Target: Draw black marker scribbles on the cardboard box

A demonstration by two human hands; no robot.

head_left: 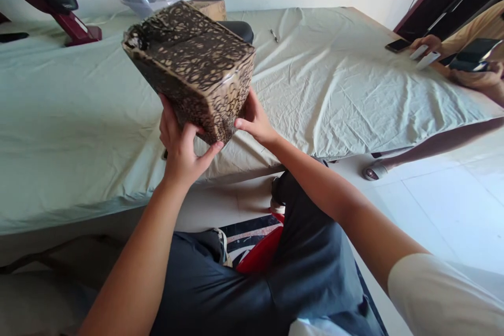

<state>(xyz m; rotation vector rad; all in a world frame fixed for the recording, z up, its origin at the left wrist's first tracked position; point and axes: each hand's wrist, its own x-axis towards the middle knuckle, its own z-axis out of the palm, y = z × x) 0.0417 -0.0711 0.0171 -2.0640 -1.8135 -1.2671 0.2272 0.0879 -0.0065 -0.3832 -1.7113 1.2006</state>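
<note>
Between my two hands is a box [197, 60] covered in dark brown and tan patterned wrapping, tilted and raised above the cloth-covered table. My left hand [181, 142] grips its lower left side, with the thumb at the bottom near corner. On the right, my right hand [255, 118] is closed around the lower edge, thumb on the near face and the other fingers partly hidden behind. Crumpled wrapping shows at the box's far left corner. The underside of the box cannot be seen.
A pale green cloth [71, 115] covers the table. At the back stand a dark red device [81, 29], a clear plastic container [151, 0] and a cardboard box [212, 9]. A pen [274, 35] lies behind. Another person's hands [429, 44] hold things at right, near a phone [397, 45].
</note>
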